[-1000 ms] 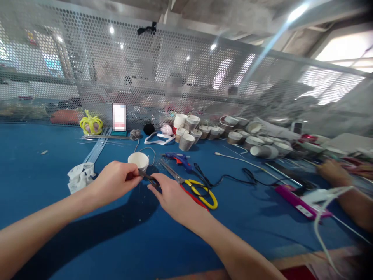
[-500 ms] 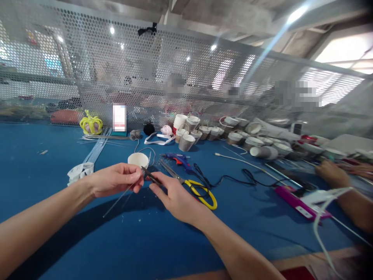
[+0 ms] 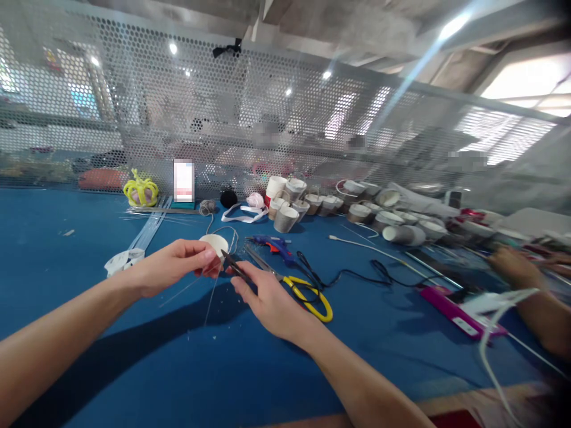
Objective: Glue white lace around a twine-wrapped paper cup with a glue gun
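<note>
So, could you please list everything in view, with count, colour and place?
Round cup: one, white, centre
Slim bladed tool: one, dark, centre
Thin strands: several, clear, before the cup
Long scissors: one, yellow handle, centre
Glue gun: one, blue, beyond the scissors
Small pails: many, mostly grey, back right
Small balls: three; grey, black, pink; back
Looped strip: one, white, back
Wrapped ball: one, yellow over lilac, back left
Lit phone: one, white screen, back left
Flat strips: one bundle, clear, left
Crumpled sheet: one, white, left
Power strip: one, magenta, right
Cables: several, black and white, right
Perforated panel: one, grey, background
Tabletop: one, blue, below
Other person's hand: at least one, far right
Left hand: one, pinching strands
Right hand: one, holding tool
</note>
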The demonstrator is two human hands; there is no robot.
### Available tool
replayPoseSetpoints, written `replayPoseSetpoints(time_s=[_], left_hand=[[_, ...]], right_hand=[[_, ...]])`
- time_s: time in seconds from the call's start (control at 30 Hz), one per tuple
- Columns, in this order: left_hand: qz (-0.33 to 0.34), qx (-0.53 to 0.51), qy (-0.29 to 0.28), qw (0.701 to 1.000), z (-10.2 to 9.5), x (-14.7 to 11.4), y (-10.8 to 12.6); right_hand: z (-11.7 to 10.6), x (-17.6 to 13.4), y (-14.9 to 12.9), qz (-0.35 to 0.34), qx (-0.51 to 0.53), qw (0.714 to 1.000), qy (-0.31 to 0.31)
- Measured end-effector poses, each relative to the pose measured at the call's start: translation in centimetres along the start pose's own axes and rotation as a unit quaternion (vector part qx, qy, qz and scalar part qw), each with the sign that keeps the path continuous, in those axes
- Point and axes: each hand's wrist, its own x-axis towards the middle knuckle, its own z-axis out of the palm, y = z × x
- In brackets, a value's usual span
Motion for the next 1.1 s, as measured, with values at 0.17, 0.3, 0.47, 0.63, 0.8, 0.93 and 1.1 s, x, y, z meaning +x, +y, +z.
replayPoseSetpoints(time_s=[0.17, 0.3, 0.47, 0.63, 0.8, 0.93, 1.1], left_hand=[[-0.053, -0.237, -0.119, 0.963, -0.1, 0.4, -1.4], [-0.039, -0.115, -0.074, 0.990, 0.2, 0.3, -0.9], [0.035, 0.372, 0.133, 0.918, 1.2, -0.2, 0.3], [0.016, 0.325, 0.089, 0.941, 0.8, -0.4, 0.6], [-0.001, -0.104, -0.093, 0.990, -0.5, 0.2, -0.5], [-0.036, -0.230, -0.127, 0.964, -0.2, 0.5, -1.6], [-0.017, 0.032, -0.038, 0.999, 0.3, 0.2, -0.5]], right_hand=[[-0.4, -0.2, -0.4, -0.018, 0.036, 0.999, -0.007], [0.0, -0.2, -0.1, -0.034, 0.009, 0.999, 0.007], [1.1, 0.1, 0.9, 0.023, -0.100, 0.994, 0.038], [0.9, 0.2, 0.6, 0.013, -0.068, 0.997, 0.031], [-0.2, -0.1, -0.2, -0.009, 0.041, 0.999, -0.009], [-0.3, -0.2, -0.2, -0.022, 0.062, 0.998, -0.020], [0.4, 0.0, 0.2, -0.016, -0.011, 1.000, 0.016]])
